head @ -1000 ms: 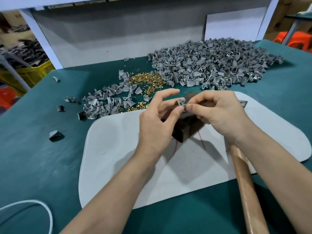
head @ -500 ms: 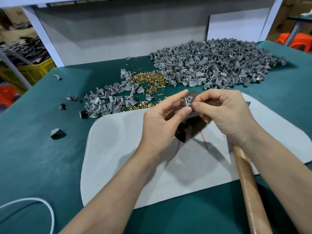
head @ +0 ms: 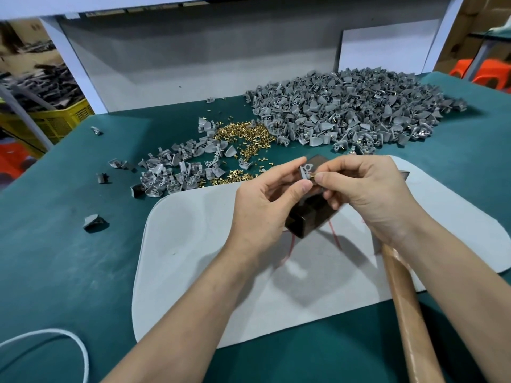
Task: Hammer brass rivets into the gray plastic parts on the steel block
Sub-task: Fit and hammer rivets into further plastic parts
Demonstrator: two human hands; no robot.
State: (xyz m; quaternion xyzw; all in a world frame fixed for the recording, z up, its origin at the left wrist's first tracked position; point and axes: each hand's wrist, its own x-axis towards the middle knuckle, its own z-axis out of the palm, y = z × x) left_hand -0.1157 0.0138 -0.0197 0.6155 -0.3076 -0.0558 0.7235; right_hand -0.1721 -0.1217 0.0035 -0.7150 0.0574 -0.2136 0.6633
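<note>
Head view: a gray plastic part (head: 305, 170) is pinched between thumb and forefinger of the left grip (head: 265, 205), over the steel block (head: 307, 219), which is set on a pale mat (head: 193, 244) on the green desk (head: 55, 258). A brass rivet (head: 313, 176) is pinched by the right grip (head: 367, 194) and held against the part. A wooden hammer handle (head: 406, 305) is seen beneath the right forearm.

1. Teal tabletop (head: 55, 258) all round, plain pale grey mat (head: 193, 272)!
2. Grey plastic parts (head: 345, 114), gleaming gold brass rivets (head: 243, 136).
3. Dark steel block (head: 304, 225), tan hammer handle (head: 406, 308).
4. Yellow crate (head: 63, 120), white cord (head: 84, 357).
</note>
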